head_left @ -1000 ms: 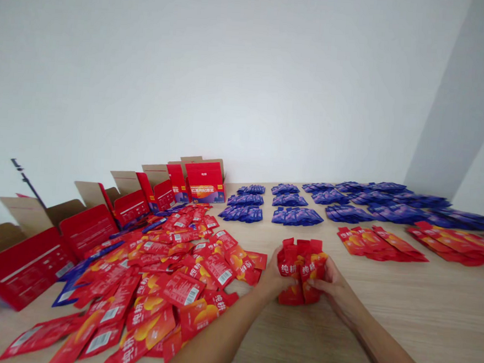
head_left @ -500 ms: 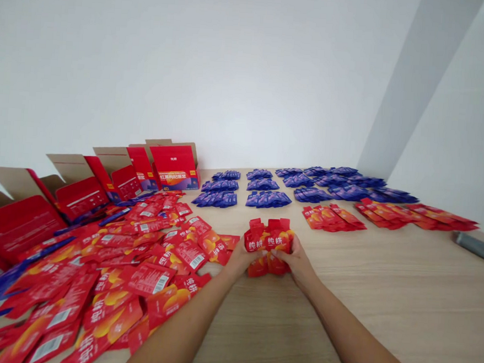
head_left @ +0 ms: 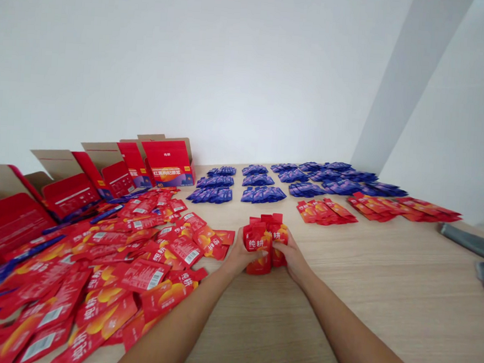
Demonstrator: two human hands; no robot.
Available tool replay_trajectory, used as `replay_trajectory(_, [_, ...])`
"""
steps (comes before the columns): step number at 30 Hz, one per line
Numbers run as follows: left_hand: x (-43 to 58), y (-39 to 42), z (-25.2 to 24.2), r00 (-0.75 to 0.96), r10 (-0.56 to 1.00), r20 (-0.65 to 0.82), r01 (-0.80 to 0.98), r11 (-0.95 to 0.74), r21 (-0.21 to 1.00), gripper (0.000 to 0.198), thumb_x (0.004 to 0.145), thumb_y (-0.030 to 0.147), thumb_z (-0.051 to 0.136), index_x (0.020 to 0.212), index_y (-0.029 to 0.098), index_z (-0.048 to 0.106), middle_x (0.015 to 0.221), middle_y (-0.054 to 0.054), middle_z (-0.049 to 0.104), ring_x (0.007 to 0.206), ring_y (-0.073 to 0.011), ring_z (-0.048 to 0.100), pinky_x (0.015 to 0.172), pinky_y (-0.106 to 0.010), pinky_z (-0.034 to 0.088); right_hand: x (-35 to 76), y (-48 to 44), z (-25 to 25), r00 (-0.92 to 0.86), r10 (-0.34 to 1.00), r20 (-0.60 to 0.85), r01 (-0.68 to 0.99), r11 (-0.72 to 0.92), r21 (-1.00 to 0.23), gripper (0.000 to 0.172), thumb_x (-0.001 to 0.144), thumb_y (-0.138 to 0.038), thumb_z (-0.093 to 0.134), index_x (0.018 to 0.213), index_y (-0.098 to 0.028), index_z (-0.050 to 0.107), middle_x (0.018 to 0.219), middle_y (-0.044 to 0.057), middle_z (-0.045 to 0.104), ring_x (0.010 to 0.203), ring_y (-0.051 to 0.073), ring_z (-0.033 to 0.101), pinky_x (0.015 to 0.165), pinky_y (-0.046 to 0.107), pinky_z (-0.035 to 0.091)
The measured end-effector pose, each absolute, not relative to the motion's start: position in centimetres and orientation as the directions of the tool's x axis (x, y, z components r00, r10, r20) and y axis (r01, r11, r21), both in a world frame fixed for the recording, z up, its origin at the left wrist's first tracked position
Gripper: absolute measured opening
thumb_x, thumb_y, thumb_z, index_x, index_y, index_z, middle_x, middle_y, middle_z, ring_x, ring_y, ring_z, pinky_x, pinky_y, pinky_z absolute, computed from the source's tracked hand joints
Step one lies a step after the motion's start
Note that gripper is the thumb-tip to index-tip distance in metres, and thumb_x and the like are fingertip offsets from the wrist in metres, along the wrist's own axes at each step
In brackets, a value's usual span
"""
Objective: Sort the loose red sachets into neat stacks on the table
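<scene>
Both hands hold one upright bunch of red sachets (head_left: pixel 264 239) on the wooden table (head_left: pixel 382 313). My left hand (head_left: pixel 239 255) is closed on its left side and my right hand (head_left: pixel 291 258) is closed on its right side. The sachets show white characters and an orange picture. Just left of my left hand spreads a big loose heap of the same red sachets (head_left: pixel 107 271).
Open red cardboard boxes (head_left: pixel 102 169) line the table's left back edge. Small stacks of blue sachets (head_left: pixel 262 185) and fanned stacks of red sachets (head_left: pixel 325 210) lie in rows at the back and right. A grey object (head_left: pixel 472 244) rests at the right edge.
The two halves of the bunch have been pushed closer together between my hands. The view has swung to the right, so everything sits further left in the picture.
</scene>
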State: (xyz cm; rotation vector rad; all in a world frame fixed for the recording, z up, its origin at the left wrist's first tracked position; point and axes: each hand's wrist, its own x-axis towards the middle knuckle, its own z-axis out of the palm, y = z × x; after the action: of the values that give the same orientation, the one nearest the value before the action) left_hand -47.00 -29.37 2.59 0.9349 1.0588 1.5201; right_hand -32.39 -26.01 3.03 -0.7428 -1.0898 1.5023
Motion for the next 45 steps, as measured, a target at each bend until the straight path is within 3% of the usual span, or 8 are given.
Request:
replay_trajectory(6, [-47.1,-29.8,2.5,-0.074,0.994,0.081,-0.237,-0.097,0.967,0.08,0.051,0.018,0.086,0.12,0.021,0.047,0.109,-0.007,0.065,0.103,-0.0253,0.062,0.092,-0.04,0.049,-32.4,-25.9,2.9,-0.223,0.973,0.054,-0.391,-0.039,-0.92,0.054,0.061,-0.027,0.062,0.114,-0.027,0.055,0.093,-0.001,0.072,0.09,0.025,0.067,0.085,0.042,0.052])
replay_trajectory(13, [-47.1,-29.7,2.8,-0.088,0.986,0.139,-0.174,-0.153,0.973,0.072,0.051,0.019,0.085,0.115,0.021,0.05,0.108,-0.007,0.065,0.103,-0.0251,0.062,0.092,-0.039,0.048,-32.7,-26.5,3.1,-0.325,0.937,0.127,-0.36,0.002,-0.933,0.054,0.071,-0.049,0.068,0.117,-0.027,0.049,0.108,0.003,0.069,0.102,0.024,0.064,0.092,0.043,0.049])
replay_trajectory(17, [-47.0,-30.0,3.1,-0.112,0.969,0.222,-0.077,-0.231,0.97,0.059,0.055,0.019,0.082,0.107,0.019,0.055,0.104,-0.006,0.067,0.098,-0.0242,0.063,0.09,-0.036,0.049,-32.8,-27.1,3.7,-0.29,0.928,0.232,-0.26,0.157,-0.953,0.068,0.058,-0.036,0.082,0.115,-0.026,0.047,0.109,0.004,0.067,0.101,0.023,0.065,0.093,0.042,0.049])
replay_trajectory(21, [-46.7,-30.2,3.5,-0.113,0.938,0.328,-0.018,-0.332,0.943,0.06,0.058,0.017,0.081,0.111,0.021,0.054,0.111,-0.007,0.065,0.103,-0.0243,0.061,0.094,-0.036,0.046,-32.4,-27.2,4.0,-0.242,0.908,0.342,-0.221,0.292,-0.931,0.064,0.06,-0.03,0.082,0.113,-0.027,0.048,0.112,0.003,0.065,0.101,0.022,0.064,0.094,0.04,0.049])
replay_trajectory(29, [-47.3,-29.7,3.6,-0.104,0.985,0.137,-0.159,-0.153,0.975,0.072,0.038,-0.002,0.078,0.102,0.022,0.056,0.104,-0.002,0.065,0.102,-0.026,0.059,0.093,-0.037,0.047,-31.9,-26.0,3.2,-0.379,0.885,0.272,-0.288,0.166,-0.943,0.076,0.058,-0.03,0.082,0.123,-0.025,0.044,0.118,0.007,0.063,0.106,0.024,0.062,0.094,0.043,0.048])
replay_trajectory(36, [-46.1,-30.1,3.0,-0.07,0.997,0.014,-0.368,-0.039,0.929,0.072,0.044,-0.002,0.057,0.112,0.021,0.054,0.101,-0.002,0.066,0.103,-0.0271,0.057,0.092,-0.037,0.047,-32.7,-26.0,2.4,-0.272,0.922,0.275,-0.224,0.217,-0.95,0.075,0.056,-0.033,0.083,0.119,-0.025,0.042,0.117,0.007,0.062,0.109,0.024,0.06,0.098,0.044,0.046])
replay_trajectory(41, [-46.1,-29.4,2.8,0.005,0.996,0.085,-0.349,-0.077,0.934,0.083,0.046,0.002,0.061,0.125,0.023,0.047,0.119,-0.003,0.06,0.118,-0.0269,0.05,0.102,-0.038,0.04,-32.7,-25.1,2.1,-0.118,0.965,0.234,-0.076,0.227,-0.971,0.068,0.055,-0.039,0.08,0.111,-0.023,0.044,0.107,0.005,0.064,0.102,0.024,0.062,0.094,0.043,0.049])
replay_trajectory(45, [-46.3,-27.5,2.3,0.025,0.996,0.086,-0.186,-0.08,0.979,0.095,0.053,0.011,0.065,0.139,0.025,0.03,0.136,-0.008,0.049,0.124,-0.0286,0.046,0.104,-0.042,0.037,-32.8,-24.3,2.3,0.029,0.987,0.16,-0.045,0.161,-0.986,0.067,0.057,-0.044,0.078,0.11,-0.022,0.043,0.109,0.007,0.064,0.101,0.024,0.063,0.091,0.039,0.051])
